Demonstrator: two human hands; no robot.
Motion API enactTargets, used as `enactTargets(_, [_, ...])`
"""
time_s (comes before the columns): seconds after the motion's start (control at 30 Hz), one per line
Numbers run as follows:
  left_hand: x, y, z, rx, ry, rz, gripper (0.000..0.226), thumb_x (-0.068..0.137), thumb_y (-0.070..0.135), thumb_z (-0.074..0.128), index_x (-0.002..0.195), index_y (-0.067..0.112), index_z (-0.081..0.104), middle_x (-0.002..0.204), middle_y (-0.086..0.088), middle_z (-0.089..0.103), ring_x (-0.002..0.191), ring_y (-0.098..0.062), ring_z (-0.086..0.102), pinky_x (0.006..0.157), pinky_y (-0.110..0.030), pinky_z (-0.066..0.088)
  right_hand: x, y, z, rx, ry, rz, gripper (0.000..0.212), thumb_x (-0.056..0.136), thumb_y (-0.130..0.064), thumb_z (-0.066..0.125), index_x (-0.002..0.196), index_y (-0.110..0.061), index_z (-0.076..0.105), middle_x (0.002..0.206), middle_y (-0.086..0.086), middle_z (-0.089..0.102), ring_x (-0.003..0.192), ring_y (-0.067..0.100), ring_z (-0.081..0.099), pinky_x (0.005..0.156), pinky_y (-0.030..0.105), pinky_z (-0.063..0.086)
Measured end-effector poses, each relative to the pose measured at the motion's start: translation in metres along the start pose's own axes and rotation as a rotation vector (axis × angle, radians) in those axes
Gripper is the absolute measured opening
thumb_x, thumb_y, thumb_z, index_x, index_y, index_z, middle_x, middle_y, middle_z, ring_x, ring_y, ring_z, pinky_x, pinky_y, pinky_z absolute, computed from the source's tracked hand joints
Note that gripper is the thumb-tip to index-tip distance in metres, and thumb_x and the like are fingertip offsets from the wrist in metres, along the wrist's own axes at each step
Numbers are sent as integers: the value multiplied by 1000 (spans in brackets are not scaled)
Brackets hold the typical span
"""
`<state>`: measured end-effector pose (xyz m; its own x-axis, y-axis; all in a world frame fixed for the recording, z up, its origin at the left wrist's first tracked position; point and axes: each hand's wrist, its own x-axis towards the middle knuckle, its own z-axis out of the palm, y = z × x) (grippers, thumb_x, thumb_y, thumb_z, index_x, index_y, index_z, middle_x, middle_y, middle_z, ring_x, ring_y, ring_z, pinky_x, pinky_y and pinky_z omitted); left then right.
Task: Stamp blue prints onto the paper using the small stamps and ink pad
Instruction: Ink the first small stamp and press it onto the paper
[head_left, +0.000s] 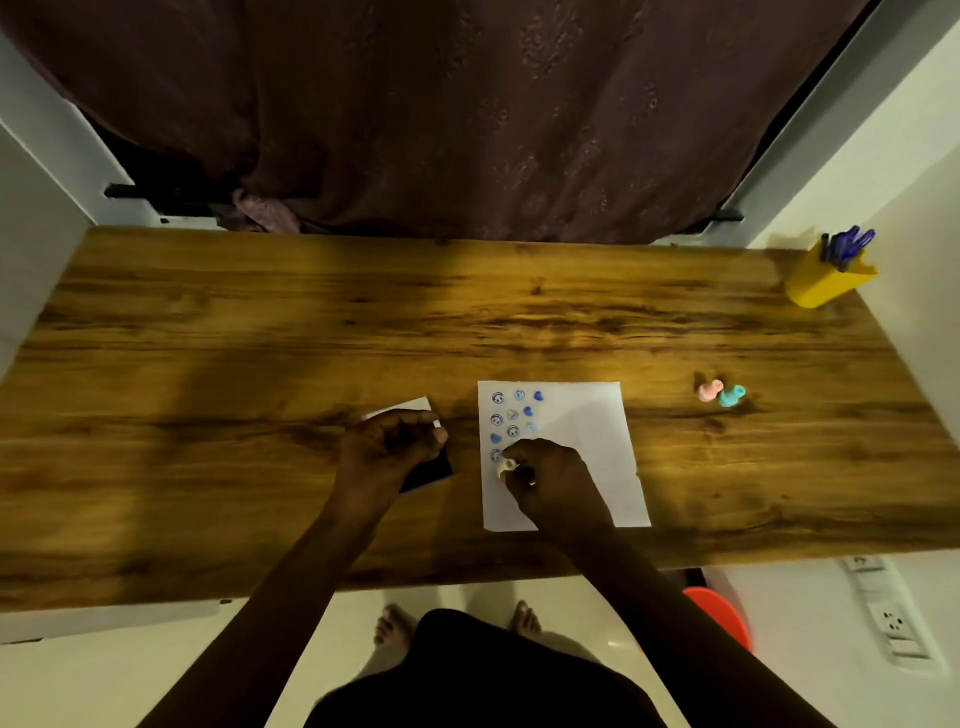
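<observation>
A white sheet of paper (592, 441) lies on the wooden table (260, 338), with several blue prints (513, 415) in columns at its upper left. My right hand (550, 478) pinches a small pale stamp (506, 466) on the paper just below the prints. My left hand (395, 447) is curled over the ink pad (431, 473), a dark blue pad with a white lid edge (410, 406) showing behind it. Most of the pad is hidden under the hand, and whether the fingers grip it is unclear.
A pink stamp (709, 389) and a teal stamp (731, 396) lie on the table to the right of the paper. A yellow pen holder (826, 283) with blue pens stands at the far right corner. A dark curtain hangs behind the table.
</observation>
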<state>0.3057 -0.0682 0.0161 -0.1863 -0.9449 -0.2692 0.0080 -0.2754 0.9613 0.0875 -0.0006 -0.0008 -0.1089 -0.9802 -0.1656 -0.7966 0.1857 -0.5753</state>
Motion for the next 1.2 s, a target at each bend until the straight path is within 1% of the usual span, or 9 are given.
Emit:
enactTargets(0.2, [2, 1, -5, 7, 26, 13, 23, 85, 9, 81, 108, 9, 78, 107, -12, 80, 103, -32, 76, 96, -53, 59, 4, -1, 5, -9, -24, -10, 35, 96, -31, 70, 127, -15, 68, 133, 4, 69, 123, 23, 65, 108, 38, 52])
enactTargets(0.43, [10, 2, -15, -72, 144, 31, 25, 88, 6, 78, 113, 4, 75, 105, -19, 79, 98, -37, 76, 91, -47, 61, 4, 2, 10, -58, -64, -46, 36, 98, -30, 66, 130, -12, 67, 135, 7, 68, 126, 23, 63, 109, 34, 50])
enactTargets(0.63, [12, 0, -12, -80, 129, 29, 28, 88, 5, 77, 116, 0, 73, 108, -20, 78, 101, -37, 76, 83, -36, 63, 3, 3, 14, -127, -68, -62, 37, 103, -34, 57, 133, -13, 65, 137, 5, 66, 128, 22, 60, 113, 31, 44])
enactTargets(0.8, [10, -1, -3, -72, 91, 39, 26, 89, 3, 77, 114, 1, 74, 109, -18, 78, 104, -36, 75, 92, -47, 60, 3, 3, 16, -141, -60, -70, 38, 102, -36, 58, 132, -13, 65, 137, 5, 66, 128, 22, 61, 114, 32, 44])
enactTargets(0.93, [5, 0, 6, -77, 63, 44, 25, 87, 2, 78, 113, 4, 76, 105, -11, 81, 102, -30, 76, 87, -36, 63, 4, 2, 14, -148, -67, -69, 39, 102, -37, 59, 133, -14, 64, 139, 7, 65, 130, 25, 60, 115, 35, 44])
enactTargets(1.0, [3, 1, 10, -84, 47, 40, 26, 87, 1, 77, 113, 3, 75, 107, -12, 80, 104, -30, 76, 85, -31, 63, 5, 1, 9, -107, -67, -46, 37, 100, -37, 62, 131, -17, 66, 139, 4, 65, 132, 24, 58, 115, 34, 41])
enactTargets(1.07, [1, 2, 13, -75, 27, 37, 25, 88, 2, 77, 113, 3, 75, 108, -13, 80, 105, -29, 75, 87, -33, 62, 8, 0, 0, -13, -48, -13, 32, 95, -35, 69, 123, -20, 71, 135, 1, 68, 130, 21, 60, 114, 33, 41])
enactTargets(1.13, [-1, 3, 15, -57, 23, 20, 24, 87, 6, 78, 111, 7, 77, 108, -11, 80, 104, -27, 76, 88, -36, 62, 12, -1, -13, 111, -17, 21, 25, 88, -33, 78, 111, -22, 75, 124, -3, 74, 119, 15, 67, 109, 34, 50])
enactTargets(1.2, [-2, 3, 19, -44, 23, -9, 23, 87, 10, 80, 110, 12, 78, 107, -7, 81, 102, -25, 77, 87, -37, 62, 16, -2, -31, 290, 32, 97, 24, 81, -32, 86, 102, -24, 77, 112, -7, 78, 105, 8, 73, 95, 29, 58])
